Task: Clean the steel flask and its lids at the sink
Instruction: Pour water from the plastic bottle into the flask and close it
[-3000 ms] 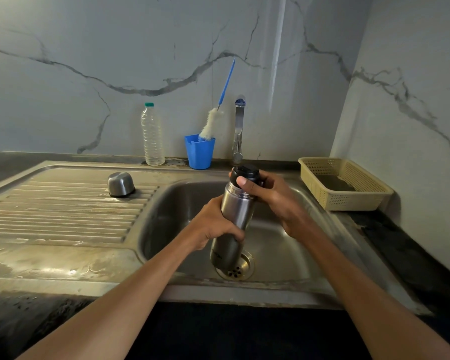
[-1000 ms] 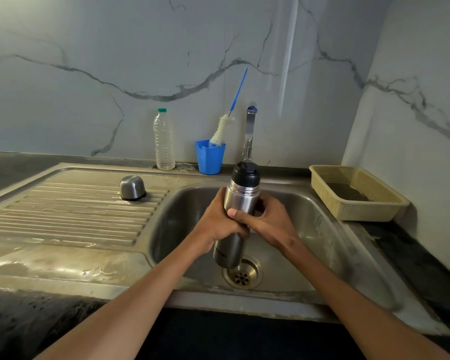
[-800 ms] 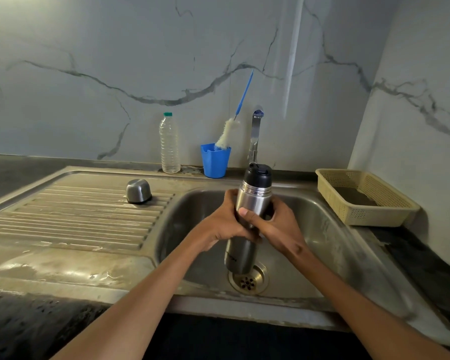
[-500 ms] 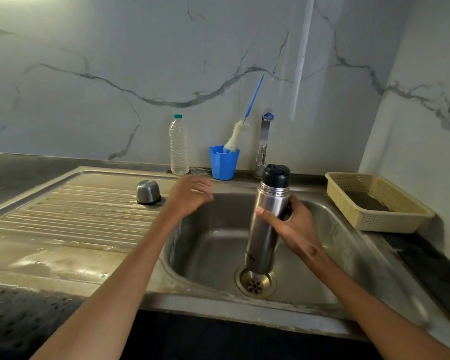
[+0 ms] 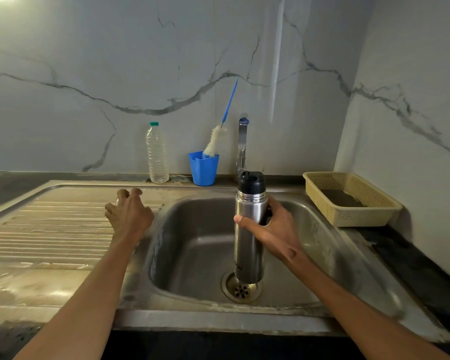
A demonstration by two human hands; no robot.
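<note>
My right hand [image 5: 276, 231] grips the steel flask [image 5: 248, 237] around its upper body, thumb across the front and fingers [image 5: 272, 203] curled behind it. The flask stands upright at centre frame, inside the sink [image 5: 192, 245], its base directly over the drain [image 5: 241, 289]; whether it touches the drain I cannot tell. Its black inner lid [image 5: 251, 181] is seated on the neck.

My left hand [image 5: 129, 213] lies left of centre, over the ribbed drainboard [image 5: 50, 229] at the basin's left rim. Its fingers [image 5: 109, 207] are curled downward over a small steel cap [image 5: 120, 198], of which only a sliver shows beyond the knuckles; whether the fingers actually close on it I cannot tell.

Along the back edge, from left to right, stand a clear plastic bottle [image 5: 156, 154] with a green top, a blue cup [image 5: 203, 168] holding a bottle brush [image 5: 216, 141] with a blue handle, and the tap [image 5: 242, 144], just behind the flask's lid. At the right of the frame a beige perforated basket [image 5: 348, 201] rests on the dark table [image 5: 413, 258], in the corner of the marble-veined wall [image 5: 89, 61].
</note>
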